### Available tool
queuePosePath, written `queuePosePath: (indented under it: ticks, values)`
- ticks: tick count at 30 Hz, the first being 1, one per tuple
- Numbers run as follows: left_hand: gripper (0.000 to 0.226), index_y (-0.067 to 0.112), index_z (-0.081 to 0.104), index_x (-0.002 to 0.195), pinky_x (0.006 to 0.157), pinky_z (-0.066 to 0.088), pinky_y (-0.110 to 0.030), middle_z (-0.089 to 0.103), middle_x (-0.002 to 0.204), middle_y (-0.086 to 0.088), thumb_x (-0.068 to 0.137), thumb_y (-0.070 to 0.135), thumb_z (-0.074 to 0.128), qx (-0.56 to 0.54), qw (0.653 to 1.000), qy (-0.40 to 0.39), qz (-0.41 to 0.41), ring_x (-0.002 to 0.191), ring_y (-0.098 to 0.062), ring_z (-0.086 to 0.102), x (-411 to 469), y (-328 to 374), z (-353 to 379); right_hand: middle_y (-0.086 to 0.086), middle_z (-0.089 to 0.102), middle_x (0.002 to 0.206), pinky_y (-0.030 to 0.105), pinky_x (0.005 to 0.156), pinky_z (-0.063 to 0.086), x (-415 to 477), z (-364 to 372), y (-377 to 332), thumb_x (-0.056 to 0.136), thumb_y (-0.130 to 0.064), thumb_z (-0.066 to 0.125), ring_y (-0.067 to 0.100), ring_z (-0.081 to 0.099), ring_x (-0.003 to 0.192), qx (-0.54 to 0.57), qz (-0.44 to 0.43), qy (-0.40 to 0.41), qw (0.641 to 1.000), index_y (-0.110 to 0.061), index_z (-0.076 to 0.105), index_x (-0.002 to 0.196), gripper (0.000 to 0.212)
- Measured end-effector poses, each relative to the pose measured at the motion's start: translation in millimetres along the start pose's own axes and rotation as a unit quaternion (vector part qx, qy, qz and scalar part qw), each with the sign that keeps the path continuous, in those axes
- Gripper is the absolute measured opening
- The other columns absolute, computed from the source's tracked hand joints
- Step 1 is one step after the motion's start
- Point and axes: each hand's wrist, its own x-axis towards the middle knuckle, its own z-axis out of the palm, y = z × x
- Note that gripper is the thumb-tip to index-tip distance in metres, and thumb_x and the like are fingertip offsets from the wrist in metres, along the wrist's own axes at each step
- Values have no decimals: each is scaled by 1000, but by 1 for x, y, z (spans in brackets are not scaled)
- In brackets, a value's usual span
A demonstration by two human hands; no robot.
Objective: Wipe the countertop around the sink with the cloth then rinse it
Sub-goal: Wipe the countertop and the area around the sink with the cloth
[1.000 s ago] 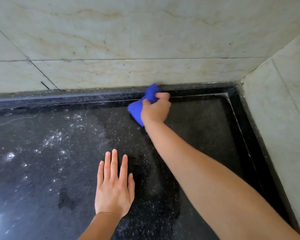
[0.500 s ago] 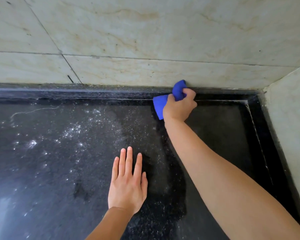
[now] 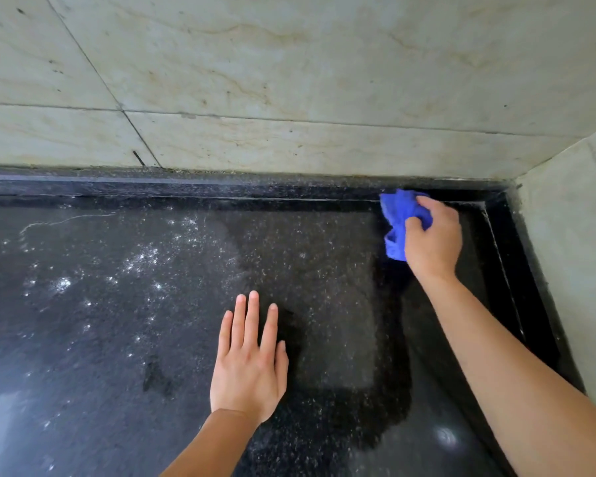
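1. So, our R hand (image 3: pixel 432 242) has its fingers curled round the blue cloth (image 3: pixel 401 218), bunched up and pressed on the black countertop (image 3: pixel 117 304) nr the back right corner.
2. The cloth touches the raised back edge (image 3: pixel 186 187) (just below the pale wall tiles (image 3: pixel 289 80)).
3. Our L hand (image 3: pixel 250 366) lies flat on the countertop, fingers straight & close together, holding nothing, well apart from the cloth.
4. White specks (image 3: pixel 141 259) dot the left part; a darker patch (image 3: pixel 393 390) sits btw our arms.

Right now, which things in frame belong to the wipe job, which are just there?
Job: blue cloth, gripped by the right hand; speckled black countertop; left hand flat on it.
Just there: beige back wall tiles; side wall.
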Motion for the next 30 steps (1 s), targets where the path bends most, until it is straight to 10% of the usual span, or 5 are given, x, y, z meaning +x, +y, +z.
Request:
queuePosePath:
  ticks: [5, 11, 14, 21, 30]
  values:
    - [55, 6, 45, 141, 114, 22, -52, 30, 153, -23, 97, 35, 29, 6, 1000, 3, 0, 144, -38, 23, 0, 0, 0, 24, 45, 138, 48, 106, 33, -16, 42, 9, 89, -23, 54, 41, 39, 130, -154, -89, 23, 984, 3, 47, 131, 50]
    - [56, 4, 47, 140, 115, 21, -52, 32, 151, -25, 97, 34, 28, 6, 1000, 11, 1, 143, -39, 24, -1, 1, -1, 16, 56, 132, 43, 104, 41, -100, 76, -48, 80, 3, 63, 33, 51, 123, -33, -338, -188, 922, -2, 60, 123, 43]
    - [56, 3, 47, 139, 114, 22, -52, 32, 151, -25, 97, 34, 28, 0, 1000, 14, 1, 143, -39, 24, -1, 1, -2, 8, 58, 130, 38, 105, 40, -87, 47, -35, 81, 7, 55, 25, 53, 120, 24, -302, -265, 915, -8, 60, 125, 46]
    - [56, 4, 43, 142, 116, 18, -51, 30, 152, -24, 98, 34, 26, 5, 1000, 12, 3, 144, -39, 22, 0, 1, 0, 17, 46, 140, 39, 108, 32, -7, -30, 69, 89, -5, 53, 34, 43, 129, -99, -14, 3, 995, -4, 48, 135, 47]
    - [56, 2, 45, 140, 114, 22, -51, 33, 150, -27, 96, 33, 27, -25, 1000, 3, 0, 141, -42, 27, 1, 0, 0, 0, 51, 138, 28, 110, 30, -219, 4, 52, 86, -9, 51, 14, 41, 132, -56, -259, -130, 955, -15, 60, 126, 41]
